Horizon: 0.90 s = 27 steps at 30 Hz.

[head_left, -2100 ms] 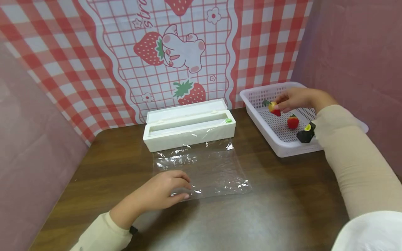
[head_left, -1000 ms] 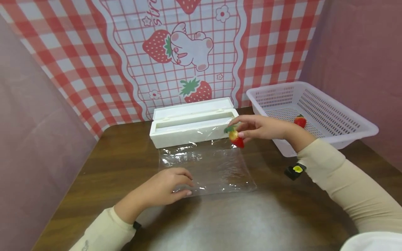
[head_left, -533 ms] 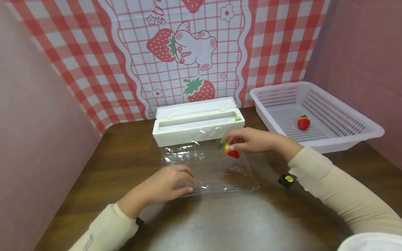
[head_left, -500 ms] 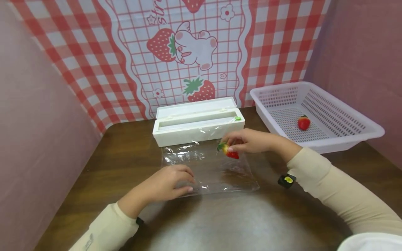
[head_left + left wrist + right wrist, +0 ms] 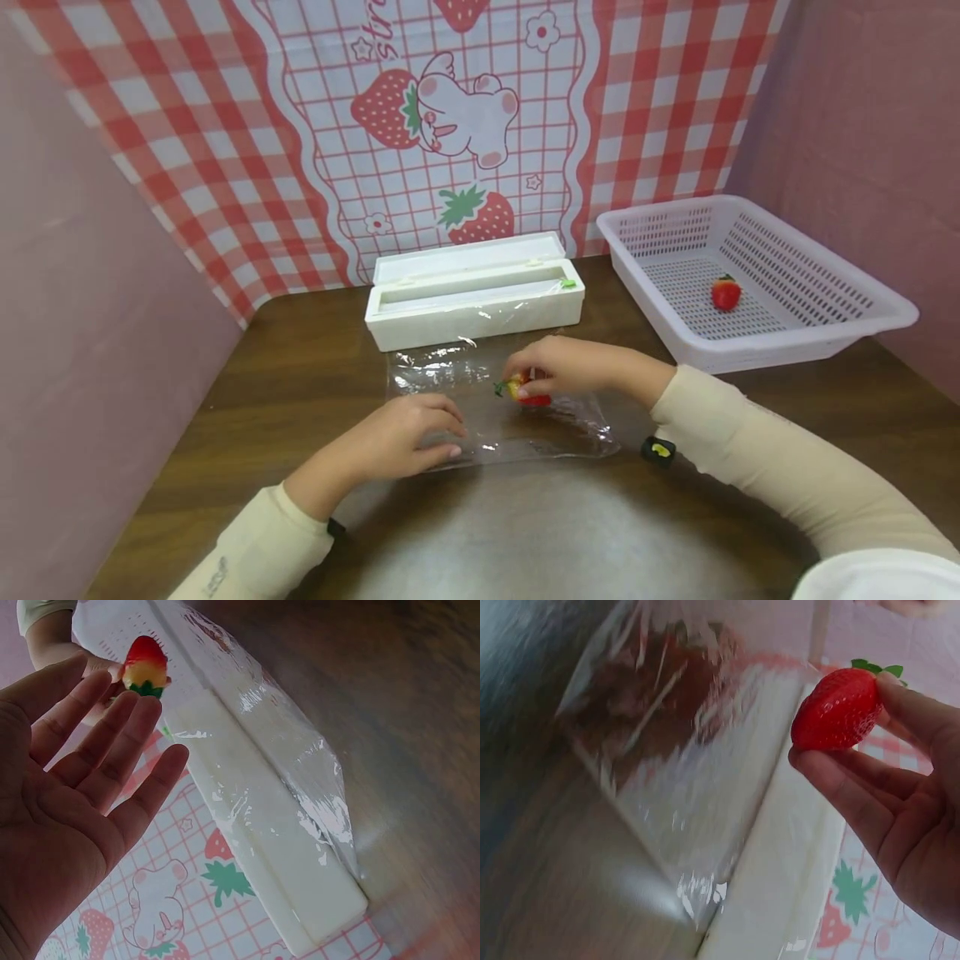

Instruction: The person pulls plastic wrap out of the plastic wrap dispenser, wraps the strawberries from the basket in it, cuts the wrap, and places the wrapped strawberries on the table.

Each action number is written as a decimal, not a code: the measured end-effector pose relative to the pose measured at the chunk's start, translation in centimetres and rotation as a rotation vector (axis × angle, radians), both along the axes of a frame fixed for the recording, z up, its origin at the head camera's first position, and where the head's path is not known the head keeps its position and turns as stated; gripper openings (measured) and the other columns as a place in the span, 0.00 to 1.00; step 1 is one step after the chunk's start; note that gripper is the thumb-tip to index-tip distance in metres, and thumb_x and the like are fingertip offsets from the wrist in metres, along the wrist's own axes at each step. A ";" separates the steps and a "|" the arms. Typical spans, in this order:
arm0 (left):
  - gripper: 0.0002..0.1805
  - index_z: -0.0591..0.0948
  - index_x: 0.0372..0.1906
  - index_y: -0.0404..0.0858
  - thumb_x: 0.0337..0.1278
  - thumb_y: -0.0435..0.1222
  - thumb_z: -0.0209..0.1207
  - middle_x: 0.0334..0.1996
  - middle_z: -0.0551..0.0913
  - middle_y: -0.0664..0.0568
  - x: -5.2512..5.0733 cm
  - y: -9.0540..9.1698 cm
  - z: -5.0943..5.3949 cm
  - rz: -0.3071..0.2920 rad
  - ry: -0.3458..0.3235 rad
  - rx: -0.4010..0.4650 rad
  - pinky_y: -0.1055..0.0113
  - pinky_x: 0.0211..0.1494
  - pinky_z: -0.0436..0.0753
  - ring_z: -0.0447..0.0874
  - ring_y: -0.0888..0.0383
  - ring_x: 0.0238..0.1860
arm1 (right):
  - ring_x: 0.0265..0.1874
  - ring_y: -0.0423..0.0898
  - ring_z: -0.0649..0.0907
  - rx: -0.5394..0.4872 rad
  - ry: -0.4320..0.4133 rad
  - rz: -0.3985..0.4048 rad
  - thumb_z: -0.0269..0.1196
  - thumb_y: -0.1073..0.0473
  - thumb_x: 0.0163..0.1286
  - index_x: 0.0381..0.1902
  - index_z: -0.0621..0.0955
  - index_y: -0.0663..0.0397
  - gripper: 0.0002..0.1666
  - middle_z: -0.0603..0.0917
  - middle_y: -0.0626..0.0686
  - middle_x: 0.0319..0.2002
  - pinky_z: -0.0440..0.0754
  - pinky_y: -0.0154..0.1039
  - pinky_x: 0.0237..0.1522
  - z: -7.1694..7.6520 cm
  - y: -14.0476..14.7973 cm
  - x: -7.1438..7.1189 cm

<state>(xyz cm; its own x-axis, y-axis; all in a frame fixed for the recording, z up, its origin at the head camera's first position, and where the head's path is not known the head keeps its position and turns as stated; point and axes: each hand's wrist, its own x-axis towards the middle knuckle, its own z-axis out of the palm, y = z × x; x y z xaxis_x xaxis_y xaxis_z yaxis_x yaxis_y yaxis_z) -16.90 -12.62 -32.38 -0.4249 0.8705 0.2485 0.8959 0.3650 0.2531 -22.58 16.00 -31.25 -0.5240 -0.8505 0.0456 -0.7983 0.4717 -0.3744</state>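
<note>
We see the right hand [image 5: 561, 367] pinching a strawberry [image 5: 837, 712] between thumb and fingers, its grip grasping the fruit just toward three o'clock of the middle of a sheet of clear film [image 5: 487, 421]. The strawberry has a shiny, dimpled red body, a yellow shoulder and green leaves that point to nine o'clock. Whether it touches the film, we cannot tell.

At the film's eight o'clock edge we find the left hand [image 5: 405, 437], its grip released and its fingers loosely extended. We cannot tell if the fingertips press down.

The film is thin, glossy and wrinkled, spread over the brown wood-grain surface [image 5: 300, 350]. At its twelve o'clock we see a long, smooth white box [image 5: 420, 328] with its flat lid [image 5: 468, 258] tipped back. Toward two o'clock stands a white perforated basket [image 5: 757, 354], a second strawberry [image 5: 725, 294] lying on its mesh floor. Behind the box we see checked cloth [image 5: 645, 108].
</note>
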 end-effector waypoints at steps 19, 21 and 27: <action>0.08 0.85 0.42 0.38 0.59 0.36 0.65 0.43 0.83 0.53 0.2 0.1 -0.8 0.012 -0.005 0.000 0.64 0.51 0.81 0.82 0.59 0.45 | 0.37 0.42 0.82 0.178 0.180 0.102 0.66 0.56 0.66 0.46 0.83 0.52 0.12 0.85 0.47 0.37 0.81 0.35 0.44 -1.5 -4.1 0.9; 0.08 0.85 0.41 0.38 0.59 0.36 0.65 0.43 0.83 0.53 0.2 0.2 -0.8 0.016 -0.011 0.002 0.64 0.51 0.81 0.82 0.59 0.45 | 0.37 0.42 0.82 0.183 0.183 0.098 0.66 0.56 0.66 0.47 0.83 0.52 0.12 0.85 0.47 0.38 0.81 0.35 0.45 -1.6 -4.2 0.9; 0.08 0.85 0.42 0.38 0.59 0.36 0.65 0.44 0.83 0.52 0.2 0.3 -0.8 0.024 -0.026 -0.001 0.64 0.51 0.81 0.82 0.58 0.46 | 0.35 0.41 0.82 0.195 0.208 0.073 0.65 0.55 0.67 0.48 0.83 0.49 0.12 0.83 0.47 0.36 0.81 0.34 0.41 -2.0 -4.3 0.9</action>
